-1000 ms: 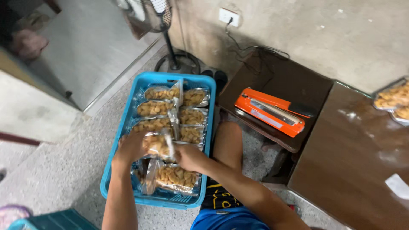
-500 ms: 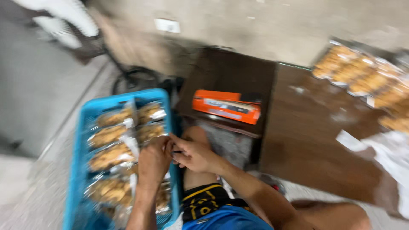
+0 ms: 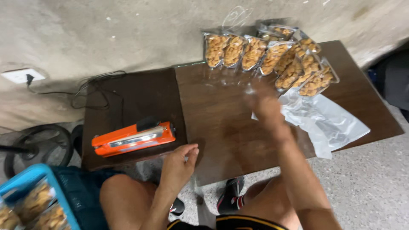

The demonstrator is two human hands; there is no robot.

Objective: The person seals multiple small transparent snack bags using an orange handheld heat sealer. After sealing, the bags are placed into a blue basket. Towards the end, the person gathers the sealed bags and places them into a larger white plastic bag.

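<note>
The right hand [image 3: 266,106] is stretched out over the brown table [image 3: 221,123], reaching toward the row of clear snack packets [image 3: 272,55] that lie fanned along the table's far edge against the wall. The hand is blurred by motion, so whether its fingers are spread or curled cannot be told; it seems to hold nothing. The packets lie beyond the hand, farther from the person, the nearest ones just past its fingertips and a little to the right, apart from it. Each packet shows golden-brown pieces through the plastic, and they overlap one another in an arc.

Just to the right of that hand a loose sheet of clear plastic [image 3: 328,123] lies crumpled on the table, running out toward the near right corner.

The left hand [image 3: 179,164] hovers low at the table's near edge, fingers loosely extended and together, empty, well apart from the packets. Just to its left an orange heat sealer [image 3: 134,138] sits on a lower dark stand [image 3: 128,98] that adjoins the table, with a black cable [image 3: 85,91] trailing from a wall socket [image 3: 19,76].

At the bottom left corner a blue crate [image 3: 38,174] holds more filled packets, beside the person's bare knee [image 3: 123,194]
</note>
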